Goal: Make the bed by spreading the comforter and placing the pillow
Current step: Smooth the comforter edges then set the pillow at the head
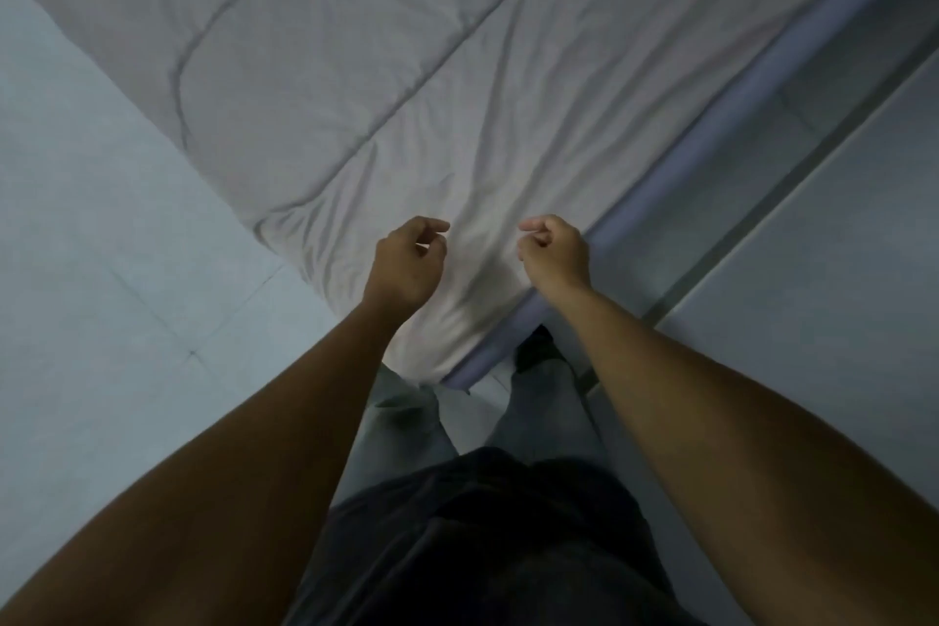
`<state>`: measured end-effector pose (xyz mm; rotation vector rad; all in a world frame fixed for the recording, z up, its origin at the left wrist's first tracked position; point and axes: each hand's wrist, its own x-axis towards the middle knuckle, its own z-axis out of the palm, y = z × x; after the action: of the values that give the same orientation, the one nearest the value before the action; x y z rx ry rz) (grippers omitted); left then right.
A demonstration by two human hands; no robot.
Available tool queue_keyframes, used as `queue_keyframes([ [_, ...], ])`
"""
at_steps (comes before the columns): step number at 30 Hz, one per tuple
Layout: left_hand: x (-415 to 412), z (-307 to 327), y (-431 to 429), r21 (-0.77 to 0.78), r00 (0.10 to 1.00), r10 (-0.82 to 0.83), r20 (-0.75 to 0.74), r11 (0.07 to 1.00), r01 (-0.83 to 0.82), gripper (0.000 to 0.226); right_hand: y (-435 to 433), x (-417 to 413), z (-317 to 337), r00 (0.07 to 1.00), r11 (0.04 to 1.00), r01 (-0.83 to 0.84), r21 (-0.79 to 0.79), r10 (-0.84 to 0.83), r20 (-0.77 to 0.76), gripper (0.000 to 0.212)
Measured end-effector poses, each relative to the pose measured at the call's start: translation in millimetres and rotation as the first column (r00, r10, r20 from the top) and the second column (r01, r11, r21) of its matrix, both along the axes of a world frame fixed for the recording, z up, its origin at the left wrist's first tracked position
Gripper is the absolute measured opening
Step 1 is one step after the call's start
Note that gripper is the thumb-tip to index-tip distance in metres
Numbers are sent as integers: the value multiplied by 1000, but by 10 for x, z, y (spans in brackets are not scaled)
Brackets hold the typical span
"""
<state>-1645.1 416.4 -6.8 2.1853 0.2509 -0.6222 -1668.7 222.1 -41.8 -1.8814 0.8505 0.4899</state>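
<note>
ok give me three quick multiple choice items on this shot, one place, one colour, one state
1. Where are both hands?
A on the floor
B above the near corner of the comforter
C on a pillow

2. What colour is the strip alongside the comforter?
A lavender
B red
C green

3. How does the comforter lie?
A rolled up
B folded in a stack
C spread out, lightly creased

Answers: B, the left hand and right hand hang over that corner. A, the strip shows lavender. C, it lies flat, with creases near the corner.
</note>
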Motion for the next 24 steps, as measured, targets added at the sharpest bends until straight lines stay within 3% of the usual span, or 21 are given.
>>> queue_keyframes([
  [5,-17,-401,351,57,990,-139,-28,988,140,21,346,-109,-370,982,979,183,-85,-186,-27,35],
  [9,-191,-816,702,171,968,-175,-181,963,206,28,572,-225,-686,953,943,292,-162,-302,-41,45],
  [12,-310,-1163,883,229,924,-252,-287,919,322,36,732,-283,-927,956,917,283,-282,-294,2,51],
  [14,-367,-1349,918,249,895,-358,-268,871,423,40,809,-323,-1071,953,869,284,-406,-301,23,57],
  [16,-391,-1477,912,301,868,-452,-206,815,496,46,848,-375,-1181,921,824,366,-433,-388,41,64],
  [20,-380,-1640,887,460,682,-725,-92,577,676,34,863,-506,-1342,845,795,535,-286,-506,173,63],
  [24,-408,-1657,890,435,582,-808,-97,491,755,29,766,-672,-1370,825,793,564,-233,-529,198,54],
])
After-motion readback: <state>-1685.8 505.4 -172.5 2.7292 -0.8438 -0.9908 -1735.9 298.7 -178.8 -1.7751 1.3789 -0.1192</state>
